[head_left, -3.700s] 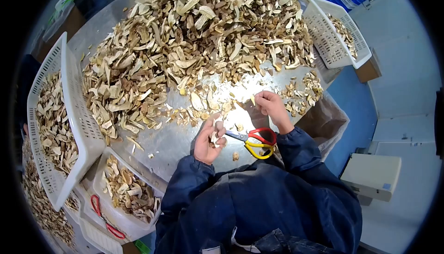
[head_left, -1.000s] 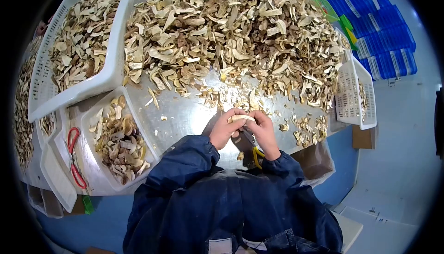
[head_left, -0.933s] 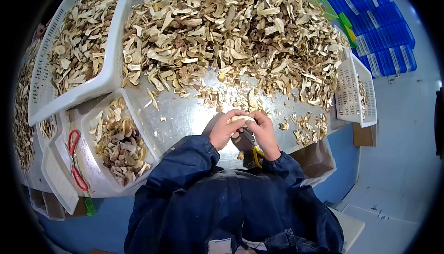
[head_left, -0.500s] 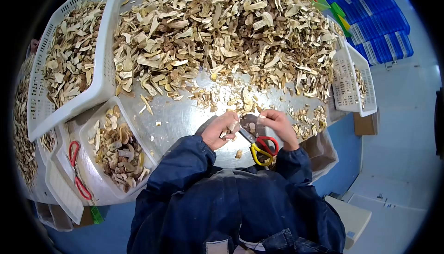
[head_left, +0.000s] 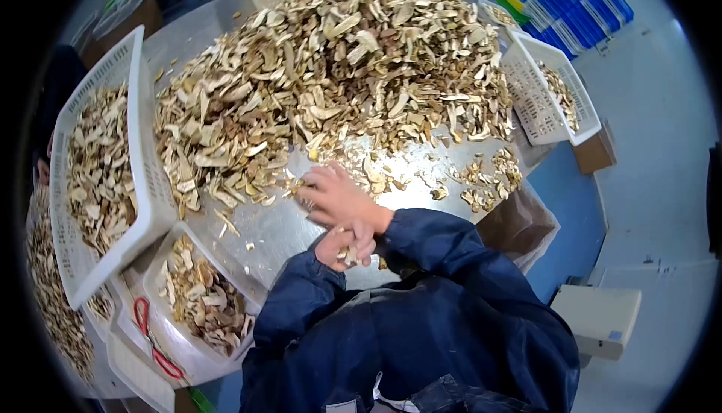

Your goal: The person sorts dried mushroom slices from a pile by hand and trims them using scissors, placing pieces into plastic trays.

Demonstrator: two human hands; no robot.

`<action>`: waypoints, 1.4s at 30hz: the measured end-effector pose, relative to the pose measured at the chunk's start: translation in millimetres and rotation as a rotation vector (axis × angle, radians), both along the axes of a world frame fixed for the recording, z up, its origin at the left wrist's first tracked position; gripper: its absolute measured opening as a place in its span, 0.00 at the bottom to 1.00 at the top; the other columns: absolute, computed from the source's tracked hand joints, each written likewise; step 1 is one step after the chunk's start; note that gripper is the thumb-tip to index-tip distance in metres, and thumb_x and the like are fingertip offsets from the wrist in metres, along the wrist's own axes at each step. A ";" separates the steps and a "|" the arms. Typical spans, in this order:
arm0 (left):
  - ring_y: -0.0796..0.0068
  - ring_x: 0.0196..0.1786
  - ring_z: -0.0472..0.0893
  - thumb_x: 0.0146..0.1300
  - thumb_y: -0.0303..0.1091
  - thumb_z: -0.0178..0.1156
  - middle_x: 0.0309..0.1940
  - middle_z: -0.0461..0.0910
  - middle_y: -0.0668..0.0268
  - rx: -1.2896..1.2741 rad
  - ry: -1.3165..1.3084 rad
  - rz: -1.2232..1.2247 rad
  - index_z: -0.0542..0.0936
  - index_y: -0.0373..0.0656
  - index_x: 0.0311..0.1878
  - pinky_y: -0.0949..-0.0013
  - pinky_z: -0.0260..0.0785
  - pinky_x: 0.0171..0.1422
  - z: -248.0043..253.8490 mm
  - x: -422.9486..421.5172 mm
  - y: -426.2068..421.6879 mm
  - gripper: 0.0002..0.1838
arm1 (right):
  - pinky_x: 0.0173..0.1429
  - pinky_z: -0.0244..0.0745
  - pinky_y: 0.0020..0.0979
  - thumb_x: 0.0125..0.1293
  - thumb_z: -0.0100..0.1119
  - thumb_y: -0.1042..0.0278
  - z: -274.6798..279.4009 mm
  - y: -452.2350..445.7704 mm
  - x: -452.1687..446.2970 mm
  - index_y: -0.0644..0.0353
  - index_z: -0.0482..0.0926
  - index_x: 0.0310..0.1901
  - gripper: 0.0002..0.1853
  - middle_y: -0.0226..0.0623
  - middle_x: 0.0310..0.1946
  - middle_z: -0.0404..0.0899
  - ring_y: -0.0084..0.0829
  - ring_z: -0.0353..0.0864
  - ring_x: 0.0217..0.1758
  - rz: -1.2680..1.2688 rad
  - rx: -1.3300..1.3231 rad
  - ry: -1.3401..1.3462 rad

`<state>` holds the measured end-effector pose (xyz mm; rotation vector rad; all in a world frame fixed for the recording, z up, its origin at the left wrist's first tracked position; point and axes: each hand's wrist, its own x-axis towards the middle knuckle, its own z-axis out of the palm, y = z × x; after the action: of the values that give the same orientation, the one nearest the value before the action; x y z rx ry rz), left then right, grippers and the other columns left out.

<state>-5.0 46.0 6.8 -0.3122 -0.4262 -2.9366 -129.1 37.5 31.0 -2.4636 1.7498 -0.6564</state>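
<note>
My left hand [head_left: 346, 249], close to my body, is curled around a few pale dried mushroom slices [head_left: 348, 256]. Crossing just above it, my right hand [head_left: 338, 198] reaches leftward, palm down with its fingers spread and slightly blurred. Those fingertips are at small mushroom pieces [head_left: 292, 186] by the near edge of a large heap of dried mushroom slices [head_left: 331, 74]; whether they touch them I cannot tell. The heap lies on a shiny metal table [head_left: 271, 236]. The red-and-yellow scissors are out of sight.
On the left stand a white basket [head_left: 143, 165] of slices and a white tray [head_left: 252, 285] of pieces, with red-handled scissors [head_left: 154, 341] beside them. Another white basket [head_left: 526, 97] is at right, above a lined bin [head_left: 538, 229]. Blue crates [head_left: 575, 7] are stacked behind.
My right hand has swung left across my left hand to the heap's edge. My left hand has lowered slightly. The red-and-yellow scissors no longer show. The view has shifted.
</note>
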 end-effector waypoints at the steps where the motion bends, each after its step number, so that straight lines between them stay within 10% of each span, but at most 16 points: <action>1: 0.77 0.27 0.69 0.66 0.41 0.57 0.27 0.66 0.70 -0.013 0.006 -0.026 0.72 0.46 0.36 0.71 0.71 0.32 -2.7 -0.2 2.1 0.10 | 0.67 0.51 0.54 0.54 0.61 0.58 -5.4 -2.2 3.6 0.50 0.76 0.45 0.16 0.36 0.52 0.69 0.39 0.62 0.65 0.037 0.001 0.011; 11: 0.76 0.34 0.73 0.70 0.42 0.50 0.34 0.70 0.70 0.184 -0.349 0.093 0.69 0.46 0.53 0.64 0.72 0.46 -11.3 -9.8 2.6 0.14 | 0.63 0.57 0.48 0.51 0.58 0.73 -22.8 118.1 -124.2 0.59 0.71 0.35 0.09 0.43 0.46 0.71 0.44 0.68 0.55 -0.655 -0.080 0.032; 16: 0.74 0.42 0.75 0.71 0.39 0.49 0.38 0.73 0.69 0.328 -0.447 0.202 0.71 0.47 0.53 0.61 0.72 0.50 -3.8 -14.8 2.0 0.12 | 0.60 0.56 0.46 0.57 0.60 0.63 -11.7 206.1 -186.5 0.59 0.75 0.36 0.10 0.41 0.41 0.74 0.42 0.70 0.50 -1.229 0.095 0.256; 23: 0.77 0.33 0.64 0.72 0.40 0.45 0.34 0.65 0.69 0.489 -0.274 0.173 0.71 0.44 0.53 0.75 0.62 0.32 -18.0 -15.8 -2.6 0.14 | 0.48 0.73 0.37 0.58 0.61 0.66 10.6 106.0 -161.9 0.64 0.77 0.43 0.14 0.46 0.40 0.79 0.47 0.77 0.44 -0.820 -0.127 -0.352; 30: 0.77 0.32 0.62 0.72 0.39 0.44 0.33 0.65 0.69 0.447 -0.368 0.212 0.70 0.43 0.52 0.78 0.58 0.27 -7.8 -14.2 -4.3 0.13 | 0.40 0.72 0.40 0.56 0.62 0.64 0.1 37.6 -133.1 0.61 0.79 0.37 0.11 0.43 0.35 0.75 0.45 0.75 0.37 -0.746 0.079 -0.104; 34: 0.64 0.62 0.68 0.73 0.40 0.41 0.58 0.70 0.60 0.373 -0.446 0.301 0.63 0.43 0.66 0.62 0.64 0.64 2.8 -17.7 -1.8 0.21 | 0.39 0.72 0.34 0.56 0.61 0.67 10.9 44.7 -120.8 0.63 0.80 0.32 0.08 0.42 0.30 0.77 0.38 0.77 0.35 -0.719 0.118 -0.470; 35: 0.60 0.73 0.55 0.74 0.41 0.40 0.67 0.62 0.58 0.309 -0.355 0.307 0.60 0.43 0.69 0.56 0.49 0.75 1.3 -17.8 -2.8 0.24 | 0.40 0.72 0.30 0.56 0.61 0.67 9.5 48.6 -112.4 0.62 0.81 0.32 0.08 0.39 0.28 0.78 0.32 0.77 0.34 -0.635 0.171 -0.726; 38: 0.59 0.73 0.56 0.73 0.42 0.39 0.69 0.59 0.57 0.342 -0.335 0.329 0.60 0.43 0.69 0.55 0.48 0.75 3.2 -18.1 -3.9 0.25 | 0.41 0.72 0.31 0.57 0.60 0.66 34.4 48.9 -94.6 0.63 0.81 0.36 0.10 0.38 0.32 0.80 0.32 0.78 0.34 -0.448 0.344 -0.825; 42: 0.61 0.68 0.63 0.73 0.40 0.41 0.63 0.67 0.59 0.462 -0.332 0.291 0.70 0.42 0.59 0.55 0.53 0.73 -15.4 -15.6 -1.2 0.19 | 0.54 0.69 0.42 0.55 0.54 0.73 0.5 22.6 -156.1 0.61 0.75 0.51 0.19 0.47 0.49 0.75 0.47 0.74 0.51 -0.758 -0.053 -0.202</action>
<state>-20.6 44.8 -8.6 0.2748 0.1664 -2.6879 -285.2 60.2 31.5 -1.6120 2.5747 -0.9492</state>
